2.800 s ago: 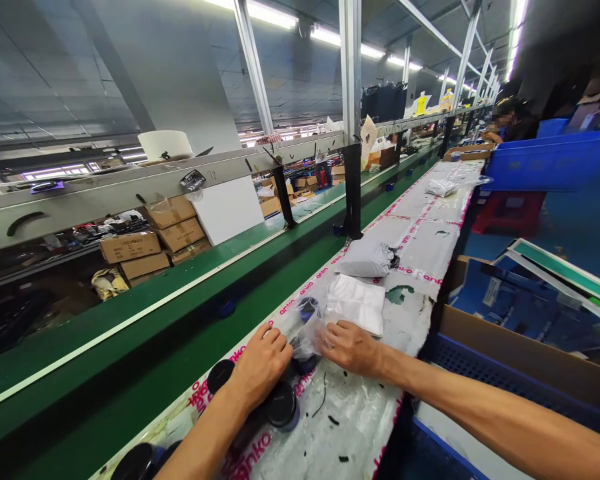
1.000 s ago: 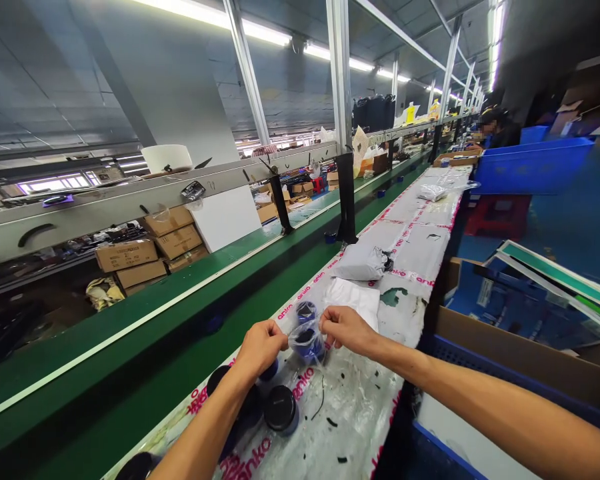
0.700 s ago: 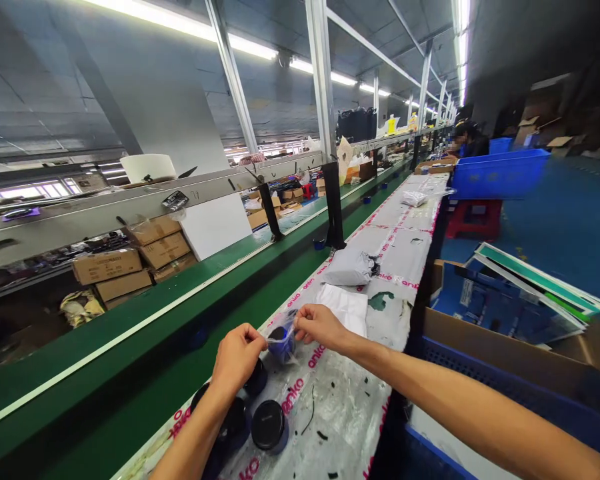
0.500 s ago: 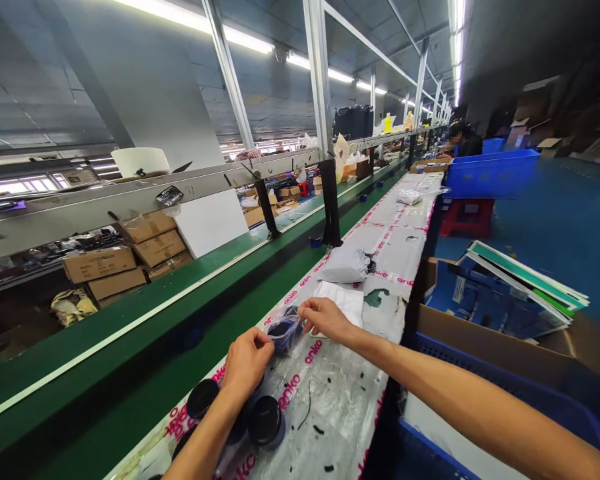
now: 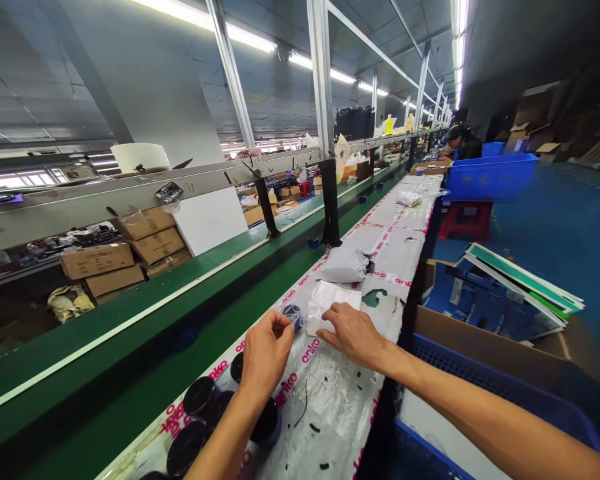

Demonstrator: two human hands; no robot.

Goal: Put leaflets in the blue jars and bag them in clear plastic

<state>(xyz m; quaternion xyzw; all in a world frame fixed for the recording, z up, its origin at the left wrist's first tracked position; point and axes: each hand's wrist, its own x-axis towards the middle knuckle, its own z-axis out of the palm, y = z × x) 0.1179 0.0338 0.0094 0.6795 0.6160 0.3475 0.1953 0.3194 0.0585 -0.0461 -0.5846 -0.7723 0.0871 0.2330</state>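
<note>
My left hand (image 5: 267, 350) is closed in a pinch at the near side of a clear plastic bag with a round blue-and-black piece (image 5: 293, 316) in it; the fingertips partly hide the plastic. On the right, my right hand (image 5: 353, 335) is open, its fingers bent and apart over a flat pile of thin white bags (image 5: 325, 300), with the fingertips at the pile's near edge. Several round black-topped pieces (image 5: 199, 396) stand in a group beside and beneath my left forearm, which covers some of them.
A stuffed white bag (image 5: 344, 265) lies past the pile on the plastic-covered bench (image 5: 330, 413). Left of it runs a green conveyor (image 5: 130, 373) with a dark upright (image 5: 331, 207). Blue crates (image 5: 493, 177) and a carton (image 5: 480, 340) stand at right. Another person sits far back.
My right hand has let go of the clear plastic and moved right onto the white bags, its fingers opening. My left hand has shifted up and right, still pinched.
</note>
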